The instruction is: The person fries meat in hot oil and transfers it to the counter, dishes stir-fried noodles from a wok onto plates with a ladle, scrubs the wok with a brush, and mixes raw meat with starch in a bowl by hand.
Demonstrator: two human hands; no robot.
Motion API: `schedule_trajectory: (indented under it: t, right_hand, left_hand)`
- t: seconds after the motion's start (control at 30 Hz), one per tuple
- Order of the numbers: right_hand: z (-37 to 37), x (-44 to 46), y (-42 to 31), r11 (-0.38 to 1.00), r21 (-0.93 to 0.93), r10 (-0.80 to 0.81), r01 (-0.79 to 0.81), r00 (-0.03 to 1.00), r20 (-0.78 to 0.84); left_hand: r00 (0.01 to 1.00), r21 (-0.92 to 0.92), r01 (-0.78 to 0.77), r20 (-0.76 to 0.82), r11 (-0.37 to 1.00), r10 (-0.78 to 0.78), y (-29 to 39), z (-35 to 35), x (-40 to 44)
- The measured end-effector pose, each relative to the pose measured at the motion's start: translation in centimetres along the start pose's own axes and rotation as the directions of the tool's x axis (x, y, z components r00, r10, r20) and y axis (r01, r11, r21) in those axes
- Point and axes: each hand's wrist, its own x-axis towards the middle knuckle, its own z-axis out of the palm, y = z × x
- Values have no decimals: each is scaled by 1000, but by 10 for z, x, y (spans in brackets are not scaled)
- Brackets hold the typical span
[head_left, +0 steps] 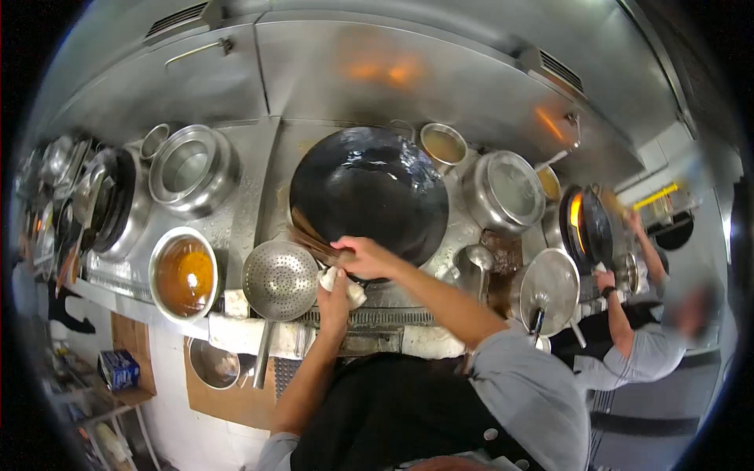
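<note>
A large black wok (369, 196) sits on the steel stove, with a wet shine on its upper inner wall. My left hand (336, 294) is closed around a white cloth (355, 293) at the wok's near left edge. Just above it, my right hand (363, 257) grips a brown bundle (312, 239), seemingly a bristle brush, slanting up to the left over the wok's rim. The brush is blurred at its far end. A perforated steel ladle (280, 279) lies just left of my hands.
Left stand a bowl of orange liquid (186, 275) and a steel pot (192, 171). Right are a steel pot (510, 188), a ladle (480, 259) and a mesh strainer (550, 292). A co-worker (636, 345) handles a wok (598, 226) beside a flame at far right.
</note>
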Motion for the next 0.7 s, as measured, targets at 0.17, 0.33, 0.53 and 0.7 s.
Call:
schedule_trajectory:
  t: [0.17,0.33,0.53,0.7]
  right_hand:
    - [-222,0,52,508,-584,333,-633,769,-545]
    - [-113,77,76,875,-137,220,-464,634,-741]
    - [-30,11,33,983,73,143,-167,954,265]
    - [-244,-65,-17,537,-434,382,-723,667,-639]
  left_hand:
    - [963,-7,266,-40,964,-266,31,4,-12]
    - [981,-4,177,76,984,-176,-3,-13,1]
    - [889,-167,452,7,876,-458,48,9,-19]
    - [938,-136,345,20,929,-346,-3,5,28]
